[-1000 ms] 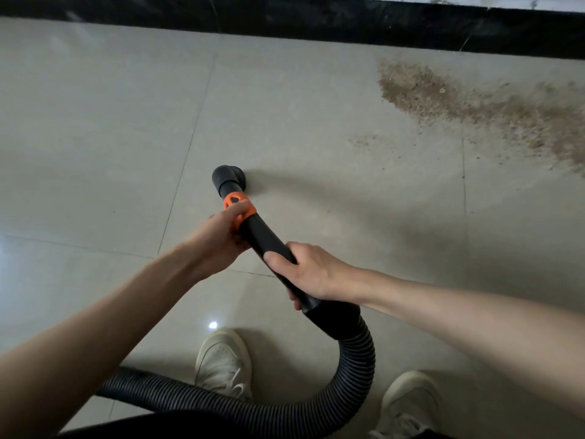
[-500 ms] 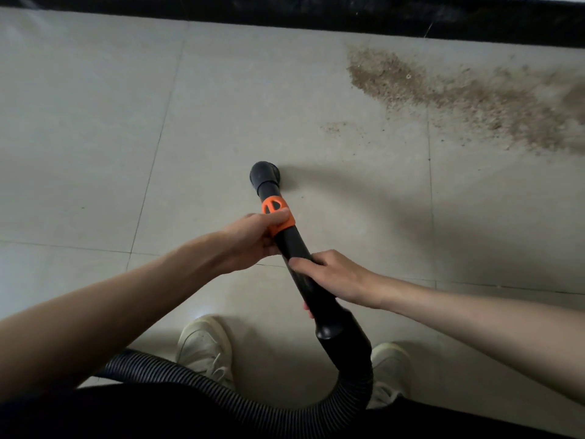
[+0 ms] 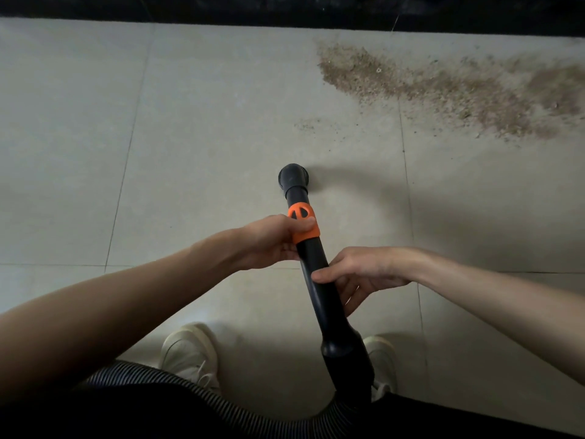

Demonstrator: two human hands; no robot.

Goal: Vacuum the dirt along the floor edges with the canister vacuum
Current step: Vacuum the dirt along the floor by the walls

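The left hand (image 3: 273, 240) is wrapped around the black wand (image 3: 311, 264) at its orange collar (image 3: 303, 225), thumb laid over the collar's near edge, fingers curled under. Just ahead of that grip, past the collar, the round nozzle (image 3: 292, 176) is pointed down at the tiled floor (image 3: 205, 122); contact with the tile cannot be judged from this angle. Just behind the left grip, the wand is held by the right hand (image 3: 361, 274), thumb across the top, fingers curled loosely underneath, the lower ones partly spread. Behind the right grip the wand is widened into a cuff (image 3: 346, 359), and the ribbed hose (image 3: 152, 378) is looped back toward the left, partly hidden by dark clothing. Two white shoes (image 3: 190, 353) are seen below the hands. Well ahead and to the right of both grips, a brown dirt patch (image 3: 443, 87) is spread along the dark baseboard (image 3: 285, 9), apart from the nozzle.
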